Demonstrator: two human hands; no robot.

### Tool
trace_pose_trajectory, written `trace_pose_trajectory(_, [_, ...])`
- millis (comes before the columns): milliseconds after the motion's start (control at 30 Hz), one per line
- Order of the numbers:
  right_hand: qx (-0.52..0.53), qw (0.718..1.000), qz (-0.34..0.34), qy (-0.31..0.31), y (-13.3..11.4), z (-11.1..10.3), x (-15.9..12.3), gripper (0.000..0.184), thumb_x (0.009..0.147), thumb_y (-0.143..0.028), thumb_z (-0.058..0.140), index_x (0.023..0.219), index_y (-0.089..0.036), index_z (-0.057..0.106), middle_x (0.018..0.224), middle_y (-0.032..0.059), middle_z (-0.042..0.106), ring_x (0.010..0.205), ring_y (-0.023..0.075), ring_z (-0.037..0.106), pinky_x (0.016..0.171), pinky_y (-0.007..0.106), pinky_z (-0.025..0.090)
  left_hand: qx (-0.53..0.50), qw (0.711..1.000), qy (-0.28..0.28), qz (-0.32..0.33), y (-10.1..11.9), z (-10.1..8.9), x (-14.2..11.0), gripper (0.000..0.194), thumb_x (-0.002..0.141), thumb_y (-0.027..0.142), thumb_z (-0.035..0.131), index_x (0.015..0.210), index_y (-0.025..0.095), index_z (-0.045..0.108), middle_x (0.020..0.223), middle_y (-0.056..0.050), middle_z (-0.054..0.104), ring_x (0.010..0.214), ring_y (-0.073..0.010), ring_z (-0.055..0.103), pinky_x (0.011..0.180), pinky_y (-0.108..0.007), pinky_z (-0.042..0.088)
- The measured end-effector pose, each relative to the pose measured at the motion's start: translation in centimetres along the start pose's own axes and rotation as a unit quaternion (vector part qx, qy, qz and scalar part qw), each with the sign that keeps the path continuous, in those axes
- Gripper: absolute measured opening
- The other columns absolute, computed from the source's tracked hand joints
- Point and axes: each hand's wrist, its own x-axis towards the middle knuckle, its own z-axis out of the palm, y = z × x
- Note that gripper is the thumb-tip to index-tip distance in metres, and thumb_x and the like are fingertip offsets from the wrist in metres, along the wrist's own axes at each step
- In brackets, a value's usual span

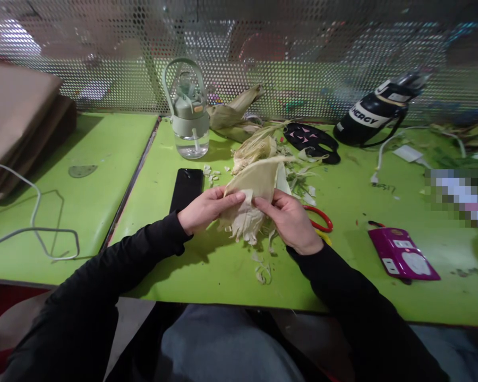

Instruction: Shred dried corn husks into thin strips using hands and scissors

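Note:
Both my hands grip one pale corn husk (pixel 255 185) just above the green table (pixel 207 265). My left hand (pixel 207 208) pinches the husk's left edge, fingers closed on it. My right hand (pixel 290 217) holds the right side near the frayed lower end, thumb on top. More husks (pixel 255 148) lie piled right behind, with small husk scraps (pixel 263 271) below my hands. Red-handled scissors (pixel 321 217) lie on the table under my right hand, partly hidden.
A black phone (pixel 187 188) lies left of my hands, a clear water bottle (pixel 189 114) behind it. A magenta power strip (pixel 402 254) sits at right; a black mask (pixel 313 140), dark bottle (pixel 376 114) and white cable (pixel 406 135) lie farther back. Perforated metal screen (pixel 302 48) bounds the table.

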Motion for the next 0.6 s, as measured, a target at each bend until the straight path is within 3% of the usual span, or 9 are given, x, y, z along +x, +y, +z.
trace_pose_trajectory(100, [0.002,0.999,0.011,0.041,0.3,-0.9,1.0,0.030,0.070,-0.046,0.080,0.084,-0.022,0.071,0.082,-0.0009,0.069,0.071,0.0126,0.061,0.067,0.027,0.054,-0.035,0.999,0.014,0.030,1.0,0.0,-0.4,0.024,0.075,0.035,0.077,0.083,0.016,0.066,0.075,0.001,0.065,0.065,-0.0078,0.060,0.066,-0.021,0.051])
trace_pose_trajectory(200, [0.033,0.993,0.043,0.100,0.8,-2.2,2.2,0.032,0.063,-0.045,0.084,0.075,-0.021,0.067,0.073,-0.0030,0.063,0.062,0.0096,0.055,0.058,0.024,0.051,-0.058,0.988,0.049,0.132,3.9,-0.8,-1.2,0.019,0.084,0.037,0.069,0.085,0.018,0.065,0.074,0.001,0.063,0.068,-0.0092,0.060,0.066,-0.022,0.051])
trace_pose_trajectory(300, [0.089,0.985,0.032,0.146,0.4,-3.0,2.6,0.029,0.061,-0.040,0.086,0.077,-0.023,0.067,0.077,-0.0033,0.064,0.067,0.0103,0.058,0.063,0.023,0.053,-0.100,0.943,0.164,0.273,6.9,-2.3,-1.9,0.020,0.098,0.033,0.049,0.092,0.020,0.063,0.078,0.002,0.061,0.078,-0.0084,0.060,0.073,-0.021,0.049])
trace_pose_trajectory(367, [0.110,0.984,0.005,0.140,-0.6,-2.8,1.9,0.026,0.065,-0.037,0.085,0.082,-0.026,0.068,0.082,-0.0037,0.066,0.071,0.0108,0.060,0.066,0.024,0.055,-0.116,0.917,0.210,0.318,7.3,-3.1,-1.7,0.021,0.099,0.030,0.046,0.091,0.019,0.062,0.076,0.003,0.059,0.075,-0.0066,0.058,0.074,-0.020,0.047])
trace_pose_trajectory(433, [0.111,0.989,-0.014,0.098,-1.9,-1.8,0.5,0.023,0.068,-0.037,0.083,0.083,-0.028,0.068,0.079,-0.0048,0.065,0.067,0.0105,0.059,0.062,0.024,0.055,-0.072,0.943,0.215,0.243,6.0,-3.3,-0.9,0.012,0.091,0.028,0.060,0.088,0.017,0.063,0.077,0.003,0.060,0.070,-0.0066,0.056,0.070,-0.021,0.047])
trace_pose_trajectory(500, [0.103,0.994,-0.021,0.031,-3.2,-0.3,-1.2,0.021,0.070,-0.038,0.082,0.081,-0.029,0.066,0.077,-0.0054,0.065,0.064,0.0107,0.059,0.059,0.025,0.055,-0.046,0.967,0.183,0.169,3.6,-2.7,0.2,0.016,0.081,0.028,0.071,0.085,0.015,0.064,0.079,0.001,0.062,0.068,-0.0070,0.056,0.069,-0.022,0.048])
trace_pose_trajectory(600, [0.050,0.999,-0.018,-0.007,-3.8,2.1,-2.6,0.026,0.066,-0.039,0.084,0.079,-0.027,0.064,0.073,-0.0046,0.065,0.061,0.0116,0.059,0.057,0.025,0.054,-0.012,0.983,0.148,0.106,0.1,-0.9,1.3,0.023,0.073,0.030,0.077,0.084,0.014,0.064,0.075,0.002,0.063,0.063,-0.0075,0.055,0.063,-0.023,0.046])
